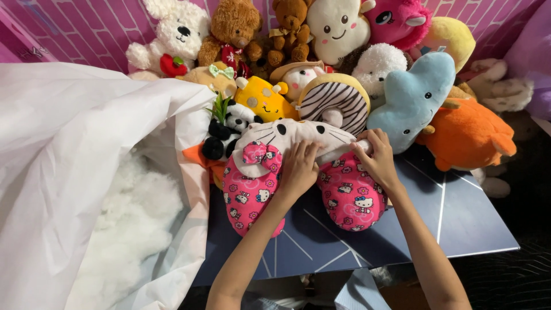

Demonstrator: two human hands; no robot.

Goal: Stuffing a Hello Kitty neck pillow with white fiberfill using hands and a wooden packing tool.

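Forearms angled inward, left hand (pixel 298 166) flat — fingers spread — on cat plush (pixel 287 138), right hand (pixel 376 158) pinching its edge

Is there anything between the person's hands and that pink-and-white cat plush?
Nothing visible. The left hand lies on the cat plush, between its two pink parts, and the right hand touches its white upper edge. The other toys are piled behind it, not in between.

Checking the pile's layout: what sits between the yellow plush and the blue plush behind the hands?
In the head view, a striped donut plush lies between the yellow plush and the blue plush, just above the white cat plush that both hands touch.
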